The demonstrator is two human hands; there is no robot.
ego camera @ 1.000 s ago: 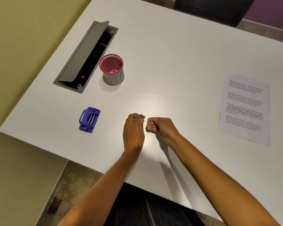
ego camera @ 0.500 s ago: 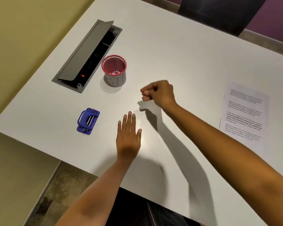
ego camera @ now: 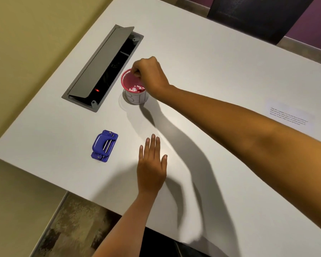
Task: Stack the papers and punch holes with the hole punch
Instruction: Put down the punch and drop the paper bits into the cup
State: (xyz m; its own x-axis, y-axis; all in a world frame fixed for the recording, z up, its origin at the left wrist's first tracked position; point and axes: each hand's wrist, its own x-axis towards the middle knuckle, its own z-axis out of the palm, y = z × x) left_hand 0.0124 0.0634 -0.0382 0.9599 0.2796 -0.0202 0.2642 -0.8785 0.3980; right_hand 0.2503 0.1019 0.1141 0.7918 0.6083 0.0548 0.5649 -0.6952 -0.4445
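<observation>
A blue hole punch lies on the white table at the front left. Printed papers lie at the far right, mostly behind my right forearm. My right hand hovers over a small red-rimmed cup that holds several white paper dots; its fingertips are pinched together above the cup's mouth, and whether they hold anything is hidden. My left hand rests flat on the table, fingers extended, right of the punch.
A grey cable box with its lid raised is set into the table left of the cup. A dark chair back stands beyond the far edge. The table's front edge runs just below my left hand.
My right hand moved left and away from me, from the table's middle to above the cup. My left hand opened flat onto the table and has stayed there.
</observation>
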